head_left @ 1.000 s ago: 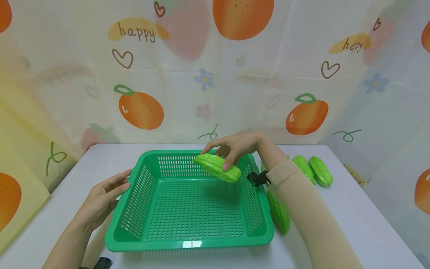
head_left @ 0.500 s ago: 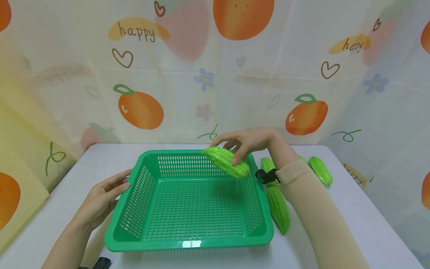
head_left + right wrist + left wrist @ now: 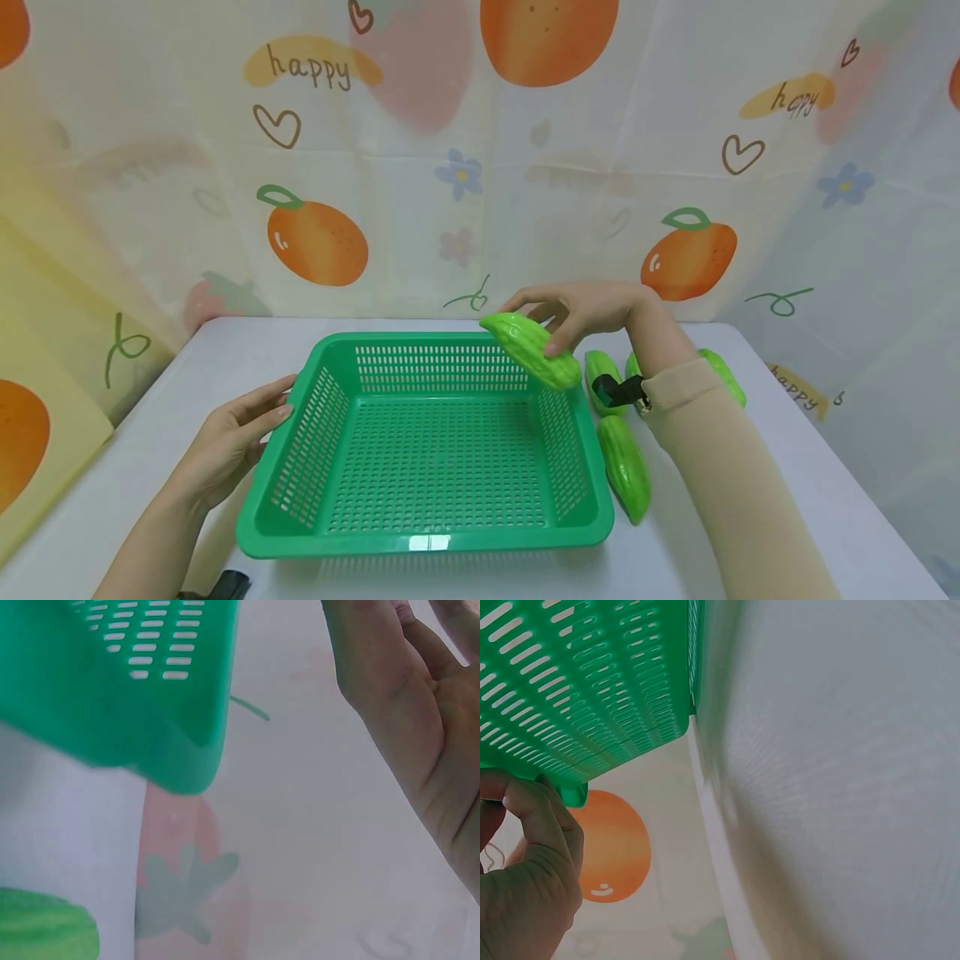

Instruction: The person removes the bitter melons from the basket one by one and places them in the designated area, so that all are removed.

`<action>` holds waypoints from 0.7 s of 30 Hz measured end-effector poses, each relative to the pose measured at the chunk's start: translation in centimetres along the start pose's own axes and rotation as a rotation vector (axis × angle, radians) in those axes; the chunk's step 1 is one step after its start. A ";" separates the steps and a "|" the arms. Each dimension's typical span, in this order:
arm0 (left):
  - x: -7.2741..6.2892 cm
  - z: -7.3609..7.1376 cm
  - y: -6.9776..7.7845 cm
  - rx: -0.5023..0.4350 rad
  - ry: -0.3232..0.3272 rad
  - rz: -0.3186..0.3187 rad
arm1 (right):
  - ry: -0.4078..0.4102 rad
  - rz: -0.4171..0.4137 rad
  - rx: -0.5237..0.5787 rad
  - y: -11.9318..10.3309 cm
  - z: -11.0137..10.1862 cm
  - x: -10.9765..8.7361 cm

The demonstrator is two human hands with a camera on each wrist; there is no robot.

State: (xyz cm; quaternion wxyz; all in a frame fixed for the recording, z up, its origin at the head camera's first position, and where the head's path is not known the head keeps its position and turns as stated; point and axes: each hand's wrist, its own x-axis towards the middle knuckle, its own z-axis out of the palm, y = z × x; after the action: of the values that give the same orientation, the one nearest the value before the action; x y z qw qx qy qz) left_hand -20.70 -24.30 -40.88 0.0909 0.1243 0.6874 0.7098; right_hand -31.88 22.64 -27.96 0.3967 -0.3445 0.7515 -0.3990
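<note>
A green plastic basket (image 3: 360, 547) with slotted walls stands on the table. My left hand (image 3: 232, 442) grips its left rim, thumb on the near side; in the left wrist view the fingers of that hand (image 3: 536, 862) curl at the basket's edge (image 3: 607, 682). Above the basket's far right corner, my right hand (image 3: 592, 307) holds a bright green bitter melon (image 3: 531, 350) from above, tilted with its pointed end up to the left. The right wrist view shows part of the right hand (image 3: 405, 720) beside the basket corner (image 3: 187, 754); the held melon is out of that view.
Right of the basket lie several more bitter melons: one along its side (image 3: 625, 471), one behind it (image 3: 600, 367), and others partly hidden by the right arm, such as the far right melon (image 3: 726, 377). A fruit-print cloth (image 3: 525, 208) hangs behind the white table (image 3: 765, 433).
My right hand has moved right and slightly up with the bitter melon, from over the basket's interior to its far right corner. The left hand keeps its grip on the rim.
</note>
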 end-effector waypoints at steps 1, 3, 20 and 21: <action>0.0 0.0 0.0 0.003 0.002 -0.001 | 0.005 0.001 0.008 0.1 0.0 -0.2; 0.0 0.0 0.0 0.006 0.005 -0.002 | 0.014 -0.002 0.015 0.2 0.0 -0.6; -0.3 0.3 0.0 0.021 0.013 0.000 | 0.118 -0.039 0.032 3.2 -0.4 -4.9; -0.3 0.3 0.0 0.021 0.013 0.001 | 0.128 -0.033 0.032 3.4 -0.4 -5.2</action>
State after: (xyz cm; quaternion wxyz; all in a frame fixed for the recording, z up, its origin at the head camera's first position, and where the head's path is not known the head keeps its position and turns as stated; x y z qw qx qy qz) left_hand -20.32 -24.07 -40.85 0.0847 0.1210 0.6953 0.7034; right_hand -30.59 28.64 -29.06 0.3464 -0.3242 0.7632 -0.4386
